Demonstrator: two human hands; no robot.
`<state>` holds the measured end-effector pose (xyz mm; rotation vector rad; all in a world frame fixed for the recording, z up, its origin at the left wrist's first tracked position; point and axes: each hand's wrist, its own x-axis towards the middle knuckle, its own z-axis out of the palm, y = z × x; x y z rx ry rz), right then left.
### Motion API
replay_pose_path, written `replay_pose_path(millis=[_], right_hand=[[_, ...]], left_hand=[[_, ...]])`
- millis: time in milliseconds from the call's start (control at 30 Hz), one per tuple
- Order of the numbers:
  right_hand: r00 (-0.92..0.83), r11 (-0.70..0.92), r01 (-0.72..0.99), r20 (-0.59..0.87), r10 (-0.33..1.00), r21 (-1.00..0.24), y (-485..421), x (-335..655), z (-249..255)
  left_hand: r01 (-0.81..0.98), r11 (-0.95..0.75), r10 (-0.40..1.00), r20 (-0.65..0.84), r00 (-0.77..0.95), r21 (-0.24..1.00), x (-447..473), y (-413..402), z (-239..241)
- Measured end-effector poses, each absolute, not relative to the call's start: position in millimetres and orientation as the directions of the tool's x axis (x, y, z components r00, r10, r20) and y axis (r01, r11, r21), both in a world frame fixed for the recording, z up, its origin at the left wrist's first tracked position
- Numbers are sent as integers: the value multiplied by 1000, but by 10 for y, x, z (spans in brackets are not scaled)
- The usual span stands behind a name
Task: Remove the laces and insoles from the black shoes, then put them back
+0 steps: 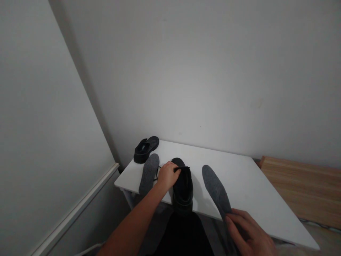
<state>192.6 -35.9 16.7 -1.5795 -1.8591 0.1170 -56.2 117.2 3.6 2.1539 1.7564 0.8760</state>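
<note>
A white table [247, 185] stands in a bare grey corner. Your left hand [167, 175] is closed on the top of the black shoe [183, 188], pinching a dark strip, either lace or tongue. Just left of that hand lies a second insole [148, 174], and beyond it a second shoe [146, 148]. Your right hand [247, 231] grips the near end of a grey insole [214, 188], which lies outside the shoe, between your hands.

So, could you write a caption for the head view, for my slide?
Left hand grips a black shoe on a white table; right hand holds a grey insole.
</note>
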Motion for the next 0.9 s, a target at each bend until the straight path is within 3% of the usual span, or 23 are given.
replay_pose_path(millis=[233, 500, 700, 900], right_hand=[[-147, 236, 795, 199, 969, -559, -305, 1854, 652], [-330, 215, 835, -147, 933, -506, -115, 1533, 1100], [-285, 48, 866, -413, 865, -497, 92, 1352, 1227], [-266, 57, 898, -435, 860, -437, 196, 1326, 1255]], left_hand=[[778, -312, 934, 325, 147, 545, -424, 1080, 36], [741, -263, 956, 273, 112, 618, -456, 1058, 39], [650, -286, 954, 274, 123, 704, -496, 1026, 6], [600, -317, 945, 299, 134, 735, -532, 1007, -12]])
